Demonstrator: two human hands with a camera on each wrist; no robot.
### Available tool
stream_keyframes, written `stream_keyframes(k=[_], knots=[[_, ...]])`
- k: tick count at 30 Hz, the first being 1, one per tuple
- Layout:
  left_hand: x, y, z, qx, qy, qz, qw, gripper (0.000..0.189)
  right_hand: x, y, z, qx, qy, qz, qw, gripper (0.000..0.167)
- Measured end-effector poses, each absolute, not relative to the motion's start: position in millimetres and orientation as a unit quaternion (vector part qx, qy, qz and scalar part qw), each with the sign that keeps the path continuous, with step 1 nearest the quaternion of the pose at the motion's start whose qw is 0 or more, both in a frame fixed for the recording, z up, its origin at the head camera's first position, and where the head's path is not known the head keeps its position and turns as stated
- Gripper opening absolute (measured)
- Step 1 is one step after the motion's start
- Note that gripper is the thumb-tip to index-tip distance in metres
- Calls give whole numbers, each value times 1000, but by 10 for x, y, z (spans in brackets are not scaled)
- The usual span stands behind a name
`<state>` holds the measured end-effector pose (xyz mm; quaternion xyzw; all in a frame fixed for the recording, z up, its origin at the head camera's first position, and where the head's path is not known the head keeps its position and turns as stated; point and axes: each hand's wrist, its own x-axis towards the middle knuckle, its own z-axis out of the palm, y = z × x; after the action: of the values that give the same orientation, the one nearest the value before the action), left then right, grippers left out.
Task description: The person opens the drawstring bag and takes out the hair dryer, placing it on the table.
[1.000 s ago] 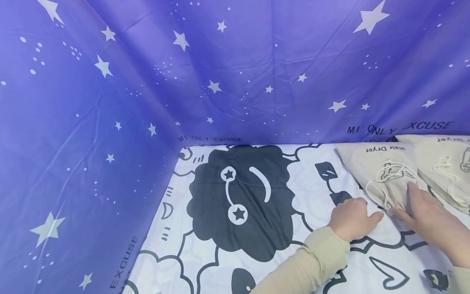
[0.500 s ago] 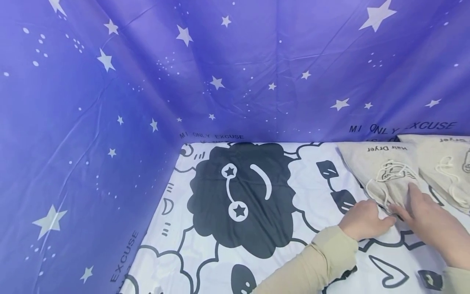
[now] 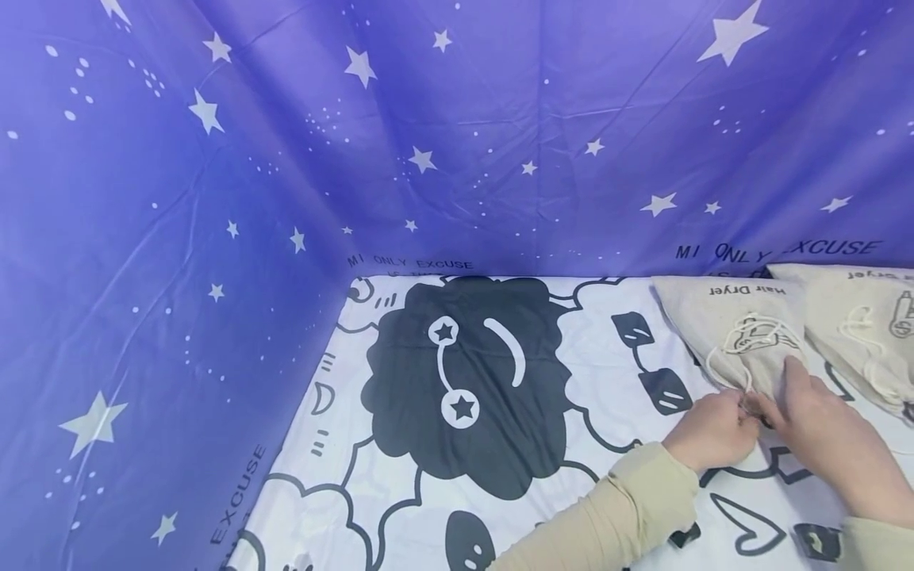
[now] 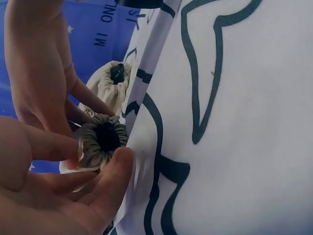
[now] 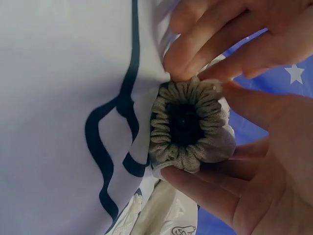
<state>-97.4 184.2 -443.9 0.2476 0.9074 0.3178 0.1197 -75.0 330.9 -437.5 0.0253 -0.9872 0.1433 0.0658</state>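
A beige drawstring bag [image 3: 750, 304] printed "Hair Dryer" lies at the right of the head view, its mouth toward me and white cords across its front. My left hand [image 3: 714, 432] pinches the gathered edge of its mouth from the left. From the right, my right hand [image 3: 824, 428] grips the bag's neck, thumb and fingers on opposite sides. Up close in the right wrist view, the puckered mouth [image 5: 212, 110] rings a dark opening. What lies inside is too dark to tell.
A second beige drawstring bag [image 3: 857, 333] lies to the right, partly cut off by the frame. Beneath is a white cloth [image 3: 400, 507] with black cartoon prints. Purple star-patterned curtains [image 3: 471, 143] stand behind and at the left.
My left hand has moved right and reached the bag's mouth, where its fingers now meet the right hand. The right hand has kept its hold on the bag.
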Motion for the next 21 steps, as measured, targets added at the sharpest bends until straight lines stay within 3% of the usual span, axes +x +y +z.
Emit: stream_keyframes(k=[4, 12, 21], knots=[[-992, 1856, -4445, 251, 913, 309, 91, 7, -757, 3316, -4364, 0, -989, 143, 48, 61], [-972, 1867, -4444, 247, 920, 304, 10, 22, -748, 3370, -4329, -20, -986, 158, 45, 63], [-993, 1882, -4398, 195, 905, 373, 56, 24, -753, 3316, -4257, -73, -983, 168, 30, 64]])
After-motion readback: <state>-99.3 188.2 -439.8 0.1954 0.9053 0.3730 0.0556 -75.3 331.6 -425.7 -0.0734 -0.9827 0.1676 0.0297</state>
